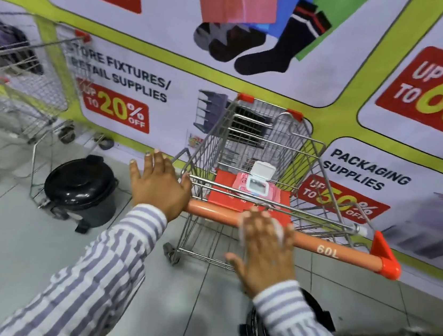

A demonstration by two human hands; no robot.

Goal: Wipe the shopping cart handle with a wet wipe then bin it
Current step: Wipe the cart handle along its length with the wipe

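At the far left I am noting a row of parked wire carts (21,82), and nearer, on the floor, a black pedal bin (81,189) with its lid closed; I am judging it the likely drop point for the wipe.

The left hand (157,185) is resting at the left end of the orange cart handle (330,249), fingers (157,160) spread wide and gripping nothing, apparently steadying the cart.

Moving right, the right hand (263,245) is pressing flat on the middle of the handle, fingers extended, not curled, with the wet wipe (278,229) trapped between palm and bar; white edges are showing on either side of the hand. Motion blur is preventing finer detail. I am judging the wipe light, limp and damp, likely to bunch or slip on the smooth bar, so it is best pinched at a bunched fold when lifted for binning.

In the cart's child seat, just beyond the handle, the pink wipes pack (251,185) is lying with its white flip lid open.

The handle is reading "60L". The wall banner (367,172) is reading "STORE FIXTURES/ RETAIL SUPPLIES", "UP TO 20% OFF", "PACKAGING SUPPLIES" and "UP TO 60".

A second dark bin (314,307) is sitting near, under the right sleeve.
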